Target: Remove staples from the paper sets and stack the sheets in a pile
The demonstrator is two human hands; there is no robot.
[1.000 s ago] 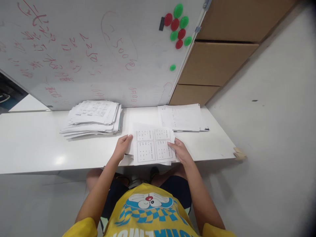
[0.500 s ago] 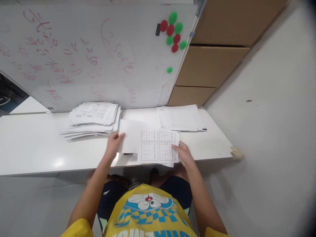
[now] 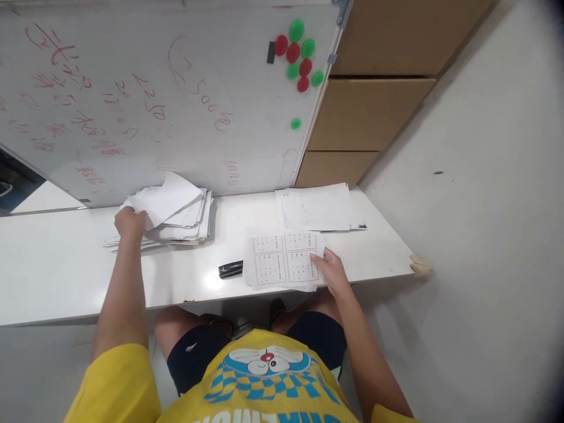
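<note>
My left hand (image 3: 131, 221) is closed on the near left corner of a blank-backed sheet of paper (image 3: 165, 201). That sheet is tilted over the stack of papers (image 3: 198, 226) at the left, its far corner raised. Between thumb and fingers, my right hand (image 3: 330, 270) grips the right edge of a few sheets printed with boxed tables (image 3: 284, 261), held at the front edge of the white table. A black object, perhaps a stapler (image 3: 230, 269), lies just left of those printed sheets and is partly hidden under them.
Another pile of papers (image 3: 317, 207) lies at the back right of the white table (image 3: 388, 252). Behind it stand a whiteboard (image 3: 255, 141) with red writing and round magnets, and stacked cardboard boxes (image 3: 370, 111). A wall rises at the right.
My left hand has carried the blank-backed sheet leftward from beside the printed sheets to the left stack. The black object is now more exposed. My right hand keeps its hold.
</note>
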